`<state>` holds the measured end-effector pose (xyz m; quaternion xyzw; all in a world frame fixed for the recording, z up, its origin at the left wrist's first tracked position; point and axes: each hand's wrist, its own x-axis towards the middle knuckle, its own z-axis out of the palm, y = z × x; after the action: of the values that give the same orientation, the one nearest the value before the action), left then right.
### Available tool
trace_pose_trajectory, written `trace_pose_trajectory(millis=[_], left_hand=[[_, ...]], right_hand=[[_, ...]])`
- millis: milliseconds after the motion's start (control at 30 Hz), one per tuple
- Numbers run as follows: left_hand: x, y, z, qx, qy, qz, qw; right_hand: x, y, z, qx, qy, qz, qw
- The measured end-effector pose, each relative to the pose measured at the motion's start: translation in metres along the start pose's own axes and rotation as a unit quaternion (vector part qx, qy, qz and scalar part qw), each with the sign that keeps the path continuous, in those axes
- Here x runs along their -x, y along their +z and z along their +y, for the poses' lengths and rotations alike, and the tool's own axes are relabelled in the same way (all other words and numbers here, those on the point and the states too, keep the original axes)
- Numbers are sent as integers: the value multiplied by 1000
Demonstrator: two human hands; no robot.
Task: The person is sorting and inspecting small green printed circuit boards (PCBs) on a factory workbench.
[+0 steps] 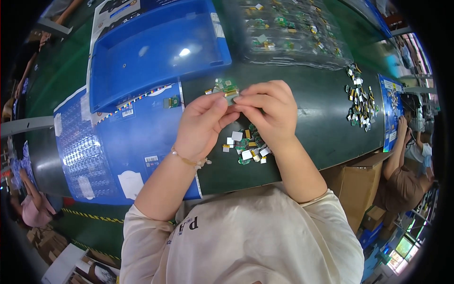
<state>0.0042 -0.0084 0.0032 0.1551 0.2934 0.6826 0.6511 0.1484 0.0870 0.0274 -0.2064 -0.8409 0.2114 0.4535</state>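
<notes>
My left hand (203, 124) and my right hand (266, 110) meet over the dark green table (312, 123), fingertips pinched together on a small green circuit board with gold contacts (229, 89). Its far part sticks out above my fingers. Just below my hands lies a small pile of little green, white and gold parts (247, 146). A bead bracelet circles my left wrist.
A big empty blue bin (156, 47) stands at the back left over a blue sheet (123, 142). A lone small board (171, 102) lies beside it. Clear trays of boards (288, 28) sit at the back, another parts pile (360, 100) right. Other people work at both sides.
</notes>
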Motion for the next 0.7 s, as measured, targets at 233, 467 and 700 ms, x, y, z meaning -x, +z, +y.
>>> trace_pose_trajectory(millis=[233,467,700], left_hand=[[-2,-1,0,-12,-3,26,1000],[-2,0,2,-15,-4,19,1000],[-2,3,1,-72,27,52,996]], right_hand=[[-3,5,-5,-2,45,22,999],[0,4,0,-8,17,0,1000],[-3,3,-4,-16,45,5,999]])
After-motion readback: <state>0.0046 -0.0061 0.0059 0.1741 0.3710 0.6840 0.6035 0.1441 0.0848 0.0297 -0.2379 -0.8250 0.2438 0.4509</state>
